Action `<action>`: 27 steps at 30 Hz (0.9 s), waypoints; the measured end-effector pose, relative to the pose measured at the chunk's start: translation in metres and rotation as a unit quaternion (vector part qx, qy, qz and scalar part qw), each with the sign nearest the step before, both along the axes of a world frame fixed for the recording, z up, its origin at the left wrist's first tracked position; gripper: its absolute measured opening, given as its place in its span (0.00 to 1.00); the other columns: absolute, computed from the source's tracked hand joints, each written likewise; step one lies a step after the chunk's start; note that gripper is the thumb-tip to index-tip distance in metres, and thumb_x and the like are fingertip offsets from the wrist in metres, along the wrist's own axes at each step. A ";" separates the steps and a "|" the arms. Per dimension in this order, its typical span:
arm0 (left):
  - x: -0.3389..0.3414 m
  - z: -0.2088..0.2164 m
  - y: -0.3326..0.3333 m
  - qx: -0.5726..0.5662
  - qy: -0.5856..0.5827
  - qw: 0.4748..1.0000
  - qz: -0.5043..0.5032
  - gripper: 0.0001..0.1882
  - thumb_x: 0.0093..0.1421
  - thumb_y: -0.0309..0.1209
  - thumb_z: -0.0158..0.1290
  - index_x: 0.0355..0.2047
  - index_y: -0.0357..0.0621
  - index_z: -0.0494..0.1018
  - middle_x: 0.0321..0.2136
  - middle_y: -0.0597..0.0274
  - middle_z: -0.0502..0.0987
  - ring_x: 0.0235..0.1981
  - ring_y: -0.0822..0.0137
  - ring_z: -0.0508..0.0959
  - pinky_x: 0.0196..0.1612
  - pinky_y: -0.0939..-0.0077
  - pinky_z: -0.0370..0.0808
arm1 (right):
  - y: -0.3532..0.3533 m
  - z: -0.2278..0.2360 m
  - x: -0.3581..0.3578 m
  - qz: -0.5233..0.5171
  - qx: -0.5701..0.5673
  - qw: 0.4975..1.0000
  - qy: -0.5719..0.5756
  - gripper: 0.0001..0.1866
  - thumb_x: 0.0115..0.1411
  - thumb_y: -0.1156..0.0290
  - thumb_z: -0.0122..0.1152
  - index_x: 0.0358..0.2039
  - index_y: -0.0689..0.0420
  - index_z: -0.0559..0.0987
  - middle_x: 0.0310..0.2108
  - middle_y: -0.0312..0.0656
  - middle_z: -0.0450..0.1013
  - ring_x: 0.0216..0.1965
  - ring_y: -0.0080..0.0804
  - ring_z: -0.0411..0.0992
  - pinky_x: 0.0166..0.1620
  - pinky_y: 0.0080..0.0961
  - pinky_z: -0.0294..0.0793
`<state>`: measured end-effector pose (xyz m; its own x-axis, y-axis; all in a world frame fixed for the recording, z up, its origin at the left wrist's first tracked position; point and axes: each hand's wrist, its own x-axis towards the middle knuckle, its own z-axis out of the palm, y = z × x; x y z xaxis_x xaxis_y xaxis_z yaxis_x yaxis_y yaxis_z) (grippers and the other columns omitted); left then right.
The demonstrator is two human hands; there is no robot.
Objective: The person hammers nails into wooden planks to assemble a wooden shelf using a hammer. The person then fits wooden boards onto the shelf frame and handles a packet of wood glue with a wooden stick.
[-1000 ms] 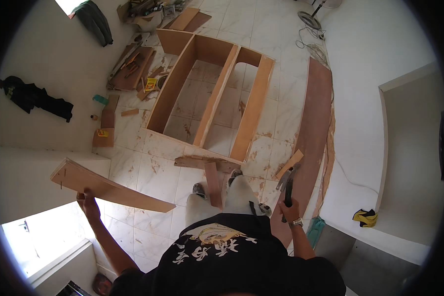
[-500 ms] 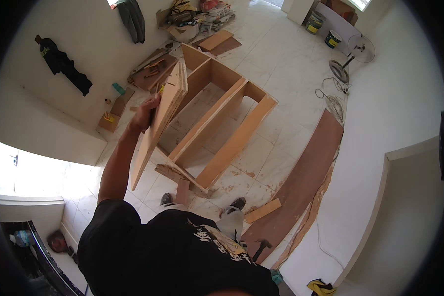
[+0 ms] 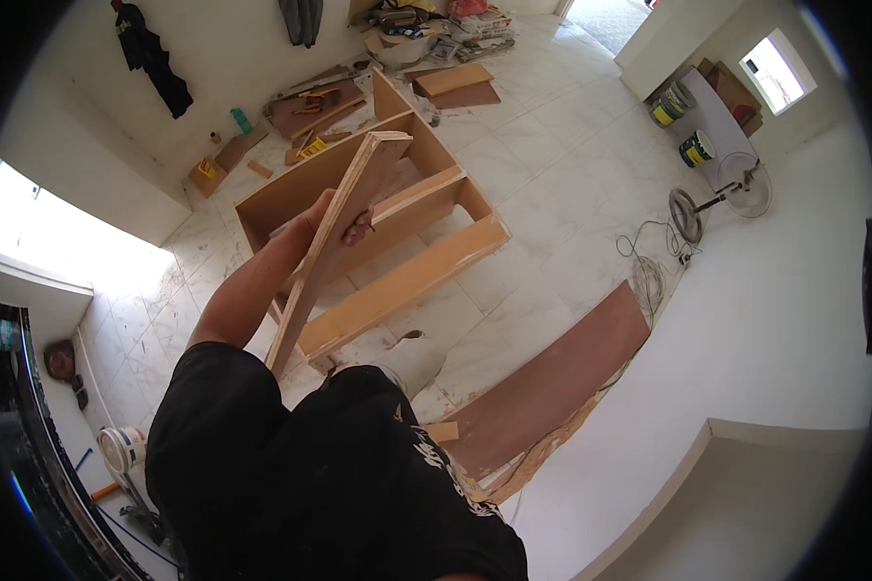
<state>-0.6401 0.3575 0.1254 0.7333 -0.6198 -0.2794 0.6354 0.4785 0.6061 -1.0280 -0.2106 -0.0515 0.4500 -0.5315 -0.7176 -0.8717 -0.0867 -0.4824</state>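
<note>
My left hand [image 3: 312, 219] is closed round a long wooden board [image 3: 304, 290], with fingertips showing past its right side. The board is held at a slant, its narrow edge turned up and its lower end near my left sleeve. Behind it, a wooden cabinet frame [image 3: 407, 281] with a divider and open bays lies on the tiled floor. The board covers part of this frame; whether the two touch, I cannot tell. My right hand is not in the picture.
A brown plywood sheet [image 3: 562, 378] lies along the right wall, a short plank [image 3: 441, 432] at its near end. Beyond it are coiled cables [image 3: 649, 281], a standing fan [image 3: 688, 215] and paint buckets [image 3: 670, 105]. Wood scraps [image 3: 310, 107] lie at the far left.
The board has turned from showing its broad face to showing its narrow edge, and now crosses in front of the frame. My view has shifted; the hammer is out of sight.
</note>
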 end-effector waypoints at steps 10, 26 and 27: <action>0.137 0.005 -0.107 0.224 0.022 0.940 0.255 0.20 0.70 0.44 0.43 0.27 0.44 0.70 0.18 0.64 0.69 0.16 0.71 0.70 0.20 0.76 0.68 | -0.189 0.033 0.283 0.147 -0.013 0.989 0.010 0.09 0.52 0.68 0.64 0.24 0.61 0.80 0.21 0.45 0.75 0.21 0.29 0.74 0.29 0.31 0.73; 0.222 0.013 -0.240 0.337 0.039 0.739 0.582 0.26 0.69 0.55 0.46 0.43 0.45 0.79 0.33 0.69 0.77 0.34 0.76 0.73 0.41 0.78 0.69 | -0.468 -0.029 0.773 0.507 -0.103 0.850 0.095 0.09 0.51 0.68 0.64 0.24 0.61 0.80 0.23 0.45 0.76 0.22 0.29 0.74 0.31 0.30 0.73; 0.235 0.018 -0.260 0.348 0.059 0.706 0.614 0.26 0.69 0.55 0.46 0.44 0.44 0.79 0.35 0.68 0.78 0.36 0.76 0.74 0.43 0.78 0.69 | -0.484 -0.040 0.815 0.535 -0.122 0.831 0.090 0.09 0.51 0.67 0.64 0.24 0.61 0.81 0.23 0.45 0.76 0.22 0.29 0.74 0.31 0.30 0.73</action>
<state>-0.4050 0.0972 0.1434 0.5439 0.7813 -0.3062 0.0658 0.3240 0.9437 -0.2134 -0.6950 -0.0915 0.6554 -0.0368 -0.7544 -0.2897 -0.9347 -0.2061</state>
